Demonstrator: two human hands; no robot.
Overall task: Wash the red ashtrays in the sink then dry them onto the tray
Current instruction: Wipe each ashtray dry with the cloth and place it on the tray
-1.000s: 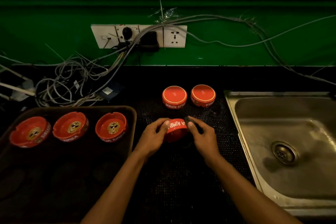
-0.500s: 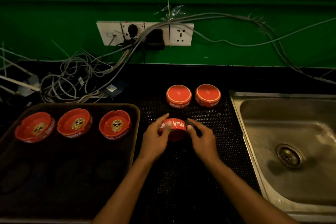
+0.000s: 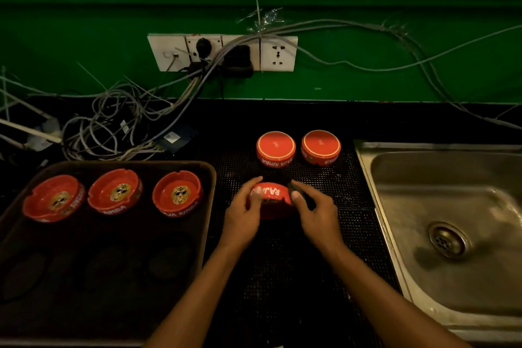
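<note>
While three red round ashtrays with lion emblems [image 3: 113,193] are sitting upright along the far edge of the dark brown rectangular tray [image 3: 209,206], the left hand [image 3: 244,210] is curling its fingers round a fourth red ashtray with white lettering [image 3: 271,198], tilted over the black perforated mat [image 3: 282,277]. The right hand [image 3: 316,213] is pinching something dark, seemingly a cloth, against its rim. Two washed ashtrays [image 3: 298,148] are waiting upside down behind, the steel sink [image 3: 440,206] lying right. Turning it steadily should dry every notch.
</note>
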